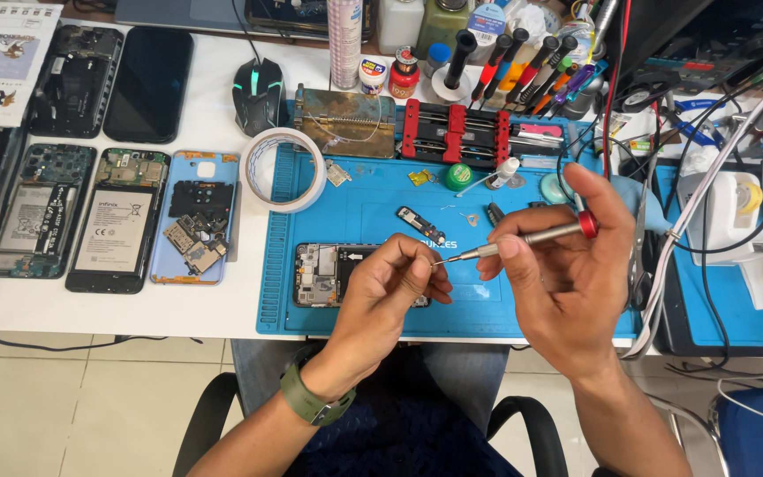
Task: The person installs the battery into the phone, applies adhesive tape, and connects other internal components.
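The right hand (567, 274) gripped a screwdriver (523, 240) in its fingers. The left hand (390, 296) pinched something tiny at the screwdriver's tip; I could not tell what. Both hands were above the blue mat (373, 199) on the bench (214, 88). An open phone (324, 274) lay on the mat, partly under the left hand. A holder (576, 97) behind the mat held more screwdrivers (532, 66). A tape roll (283, 170) sat at the mat's left edge.

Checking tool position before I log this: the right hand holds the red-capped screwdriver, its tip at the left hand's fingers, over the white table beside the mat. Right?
Not quite. In the head view the right hand holds the screwdriver at the left hand, but over the blue mat, not the white table.
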